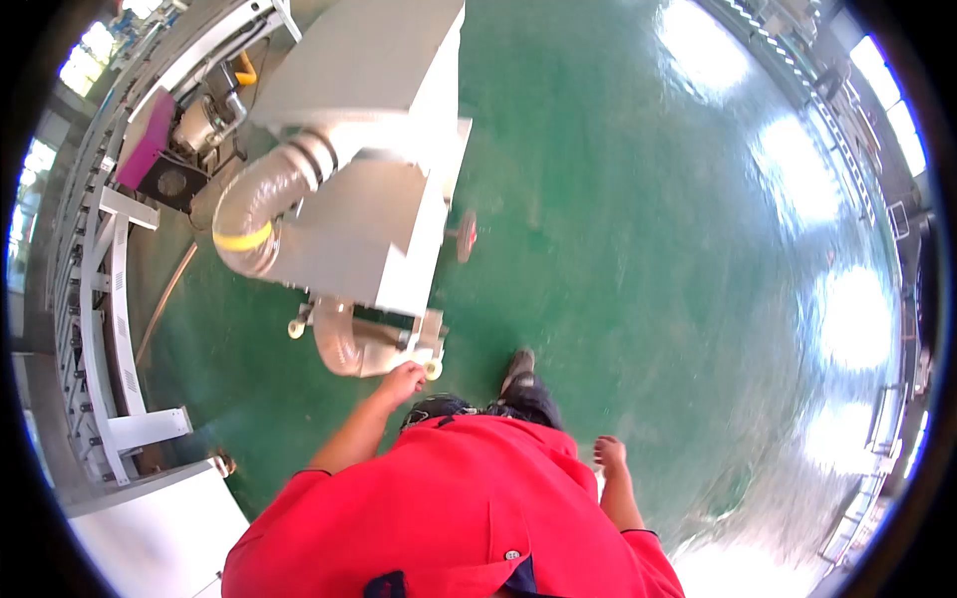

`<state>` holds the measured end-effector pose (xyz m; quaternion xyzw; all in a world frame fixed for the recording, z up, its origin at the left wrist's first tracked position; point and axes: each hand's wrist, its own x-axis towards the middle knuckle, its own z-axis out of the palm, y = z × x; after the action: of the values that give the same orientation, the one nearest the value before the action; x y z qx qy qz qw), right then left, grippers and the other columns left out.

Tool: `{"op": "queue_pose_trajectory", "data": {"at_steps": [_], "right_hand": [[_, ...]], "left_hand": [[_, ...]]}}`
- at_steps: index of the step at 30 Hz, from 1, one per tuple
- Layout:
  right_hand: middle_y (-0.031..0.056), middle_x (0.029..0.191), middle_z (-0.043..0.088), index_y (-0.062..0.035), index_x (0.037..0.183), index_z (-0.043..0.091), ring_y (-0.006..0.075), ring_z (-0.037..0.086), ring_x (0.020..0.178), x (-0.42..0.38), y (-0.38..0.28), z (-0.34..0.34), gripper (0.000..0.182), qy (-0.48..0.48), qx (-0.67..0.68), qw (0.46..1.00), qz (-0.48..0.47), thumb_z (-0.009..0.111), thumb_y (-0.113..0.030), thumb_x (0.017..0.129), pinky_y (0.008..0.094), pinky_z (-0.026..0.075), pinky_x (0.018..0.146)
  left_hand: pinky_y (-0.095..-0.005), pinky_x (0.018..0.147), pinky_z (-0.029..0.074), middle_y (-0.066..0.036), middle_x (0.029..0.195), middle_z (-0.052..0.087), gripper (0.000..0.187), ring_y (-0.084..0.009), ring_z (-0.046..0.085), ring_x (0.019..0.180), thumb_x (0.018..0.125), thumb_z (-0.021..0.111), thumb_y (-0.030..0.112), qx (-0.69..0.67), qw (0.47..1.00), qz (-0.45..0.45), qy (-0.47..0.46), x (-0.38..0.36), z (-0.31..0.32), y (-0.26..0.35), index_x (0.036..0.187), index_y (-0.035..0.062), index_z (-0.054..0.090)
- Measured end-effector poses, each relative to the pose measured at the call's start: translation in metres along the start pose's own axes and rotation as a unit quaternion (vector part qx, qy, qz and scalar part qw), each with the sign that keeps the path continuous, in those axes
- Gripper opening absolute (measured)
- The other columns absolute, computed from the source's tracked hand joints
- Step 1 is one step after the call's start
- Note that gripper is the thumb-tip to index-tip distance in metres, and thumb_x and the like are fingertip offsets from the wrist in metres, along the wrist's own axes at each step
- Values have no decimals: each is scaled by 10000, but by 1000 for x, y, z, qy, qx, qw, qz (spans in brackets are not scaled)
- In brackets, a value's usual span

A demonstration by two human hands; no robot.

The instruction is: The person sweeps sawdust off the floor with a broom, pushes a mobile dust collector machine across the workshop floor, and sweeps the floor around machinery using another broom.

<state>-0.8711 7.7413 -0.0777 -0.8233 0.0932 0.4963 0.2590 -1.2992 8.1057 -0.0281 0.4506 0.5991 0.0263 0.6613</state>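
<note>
My left hand hangs in front of my body with its fingers curled together, and nothing shows in it. In this view it overlaps the near end of a grey metal machine, close to a pale caster wheel. A clear flexible duct runs low on that machine, just beyond the fingers. My right hand is down at my right side over the green floor, fingers loosely bent and a little apart. A small white patch shows beside its wrist.
A larger clear duct with a yellow band bends out from the machine's left. A red-marked wheel sticks out on its right. A roller conveyor and a purple-and-black unit stand left. A white box is at lower left.
</note>
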Motion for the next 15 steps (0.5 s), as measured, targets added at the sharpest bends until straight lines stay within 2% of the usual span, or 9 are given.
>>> {"op": "queue_pose_trajectory", "data": {"at_steps": [1, 3, 5, 7, 9, 12, 14, 15], "right_hand": [[49, 798, 627, -60, 1097, 646, 169, 597, 664, 25, -42, -26, 265, 30, 9, 999, -9, 607, -146, 849, 307, 490, 566], [49, 799, 632, -56, 1095, 636, 164, 596, 658, 50, -154, -70, 262, 74, 30, 993, -92, 588, -151, 857, 311, 481, 536], [51, 802, 631, -54, 1117, 622, 159, 590, 644, 58, -281, -89, 268, 75, 56, 984, -154, 575, -141, 868, 308, 477, 521], [56, 808, 631, -51, 1140, 607, 155, 583, 629, 70, -388, -94, 275, 58, 80, 972, -211, 565, -128, 879, 305, 474, 507], [63, 816, 630, -45, 1163, 592, 150, 576, 613, 91, -480, -83, 283, 24, 99, 960, -262, 559, -113, 890, 303, 473, 495], [70, 823, 632, -41, 1174, 586, 149, 587, 621, 140, -576, -52, 279, -37, 63, 954, -290, 565, -110, 905, 301, 477, 487], [73, 812, 640, -49, 1191, 585, 160, 614, 644, 190, -603, -40, 295, -105, 42, 951, -288, 584, -129, 907, 306, 490, 485], [75, 810, 642, -59, 1204, 585, 169, 621, 650, 200, -612, -41, 307, -98, -17, 964, -245, 591, -140, 908, 309, 492, 483]], "left_hand": [[-298, 683, 513, -65, 890, 654, 288, -153, 614, 733, 945, 553, 274, 10, 999, 46, 3, 11, 15, 31, 1056, 18, 626], [-290, 696, 510, -60, 909, 654, 307, -151, 611, 731, 943, 574, 276, 10, 997, 77, -25, 28, 37, 102, 1101, 17, 619], [-281, 707, 508, -63, 925, 653, 322, -142, 611, 748, 941, 603, 269, 12, 993, 115, -24, 55, 52, 165, 1143, 19, 606], [-279, 708, 506, -66, 929, 651, 341, -136, 609, 754, 944, 603, 270, -25, 995, 97, -1, 72, 63, 238, 1163, 9, 589], [-276, 702, 502, -71, 935, 644, 398, -135, 608, 749, 947, 597, 282, -56, 992, 110, -1, 122, 65, 289, 1232, 10, 534], [-289, 673, 505, -83, 951, 636, 451, -142, 611, 716, 952, 585, 306, -132, 987, 92, 9, 208, 67, 368, 1288, 25, 477], [-294, 667, 501, -76, 960, 618, 414, -151, 613, 735, 967, 559, 324, -189, 977, 94, 20, 270, 69, 427, 1261, 46, 472], [-296, 664, 499, -73, 965, 609, 396, -155, 614, 744, 974, 545, 333, -213, 972, 94, 26, 300, 66, 459, 1247, 57, 470]]}}
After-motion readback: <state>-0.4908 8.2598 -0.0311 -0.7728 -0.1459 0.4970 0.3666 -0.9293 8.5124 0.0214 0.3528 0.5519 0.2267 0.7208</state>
